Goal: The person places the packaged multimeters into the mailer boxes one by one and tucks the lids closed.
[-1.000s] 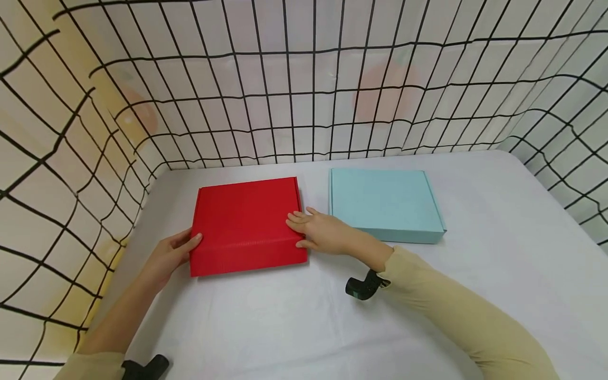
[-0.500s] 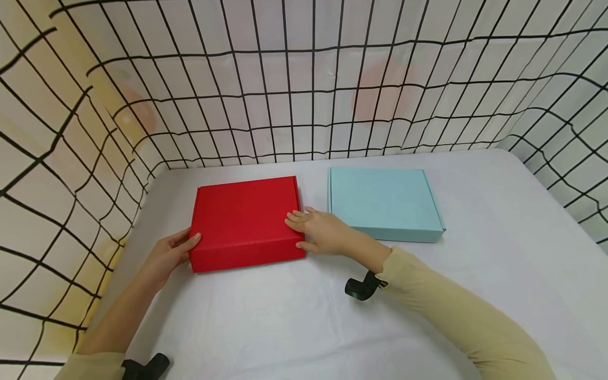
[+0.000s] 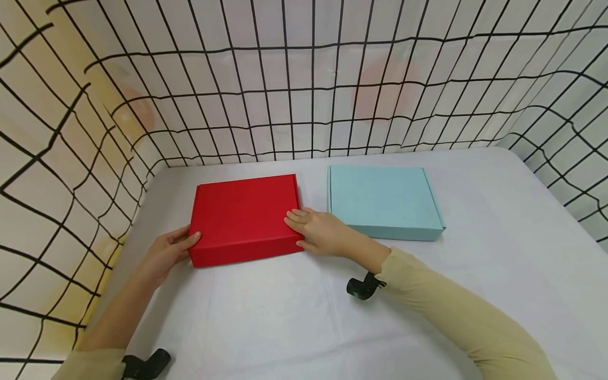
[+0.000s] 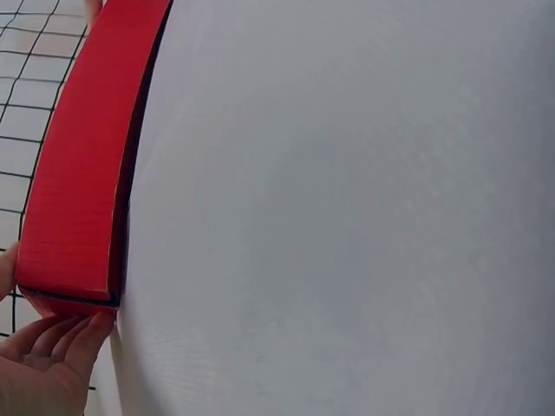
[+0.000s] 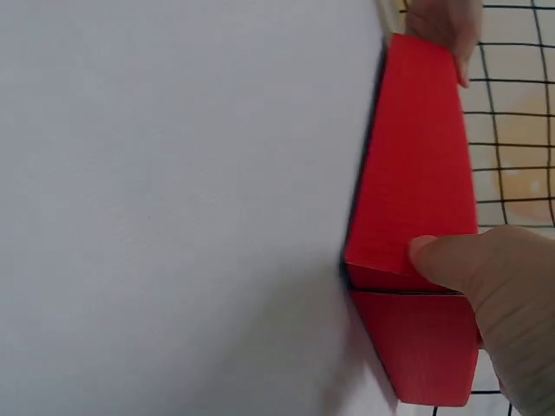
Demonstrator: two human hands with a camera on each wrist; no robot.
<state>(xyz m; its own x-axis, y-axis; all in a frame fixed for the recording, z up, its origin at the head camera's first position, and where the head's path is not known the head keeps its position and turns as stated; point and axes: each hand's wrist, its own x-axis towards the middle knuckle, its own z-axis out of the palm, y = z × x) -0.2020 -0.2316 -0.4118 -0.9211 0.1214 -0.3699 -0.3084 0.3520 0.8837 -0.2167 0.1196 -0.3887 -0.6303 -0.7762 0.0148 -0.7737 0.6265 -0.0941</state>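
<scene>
A red cardboard box (image 3: 244, 211) lies flat on the white-covered table, lid down. My left hand (image 3: 163, 253) grips its front left corner, thumb on top and fingers against the left side. In the left wrist view those fingers (image 4: 74, 342) press on the box's short side. At the front right corner, my right hand (image 3: 323, 232) has its fingers on the lid and its thumb on the front face. The right wrist view shows that thumb (image 5: 442, 256) on the red front; the other fingers are mostly hidden there.
A closed light blue box (image 3: 385, 198) lies right of the red one, just behind my right hand. Black wire mesh (image 3: 304, 100) walls off the back and both sides of the table (image 3: 266, 316). Black camera mounts (image 3: 363, 287) hang at both wrists.
The red box's front lower edge has shifted back and up in view, so its front face looks narrower. Both hands stay in place on the box. The head view has tilted slightly.
</scene>
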